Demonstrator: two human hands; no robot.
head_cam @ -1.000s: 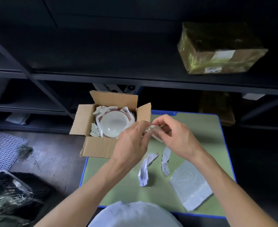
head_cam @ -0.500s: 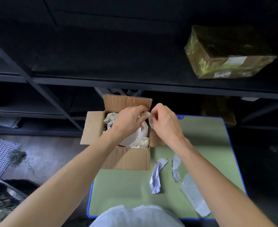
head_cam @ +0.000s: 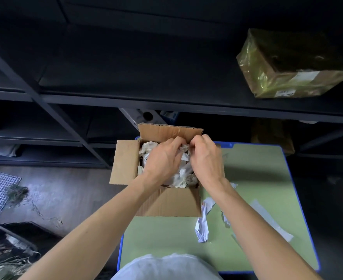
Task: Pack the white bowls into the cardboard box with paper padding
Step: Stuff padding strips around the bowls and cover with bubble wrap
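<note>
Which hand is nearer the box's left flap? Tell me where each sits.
Left. The left hand is over the open box, just right of its left flap; the right hand is farther right, at the box's opposite side.

The box [head_cam: 172, 205] is matt corrugated cardboard, the padding [head_cam: 183, 179] crumpled paper, the green surface [head_cam: 253, 178] smooth and matt, and the parcel [head_cam: 287, 63] wears glossy yellowish film.

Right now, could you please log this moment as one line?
left hand: pinches paper padding | right hand: pinches paper padding | cardboard box: open
</note>
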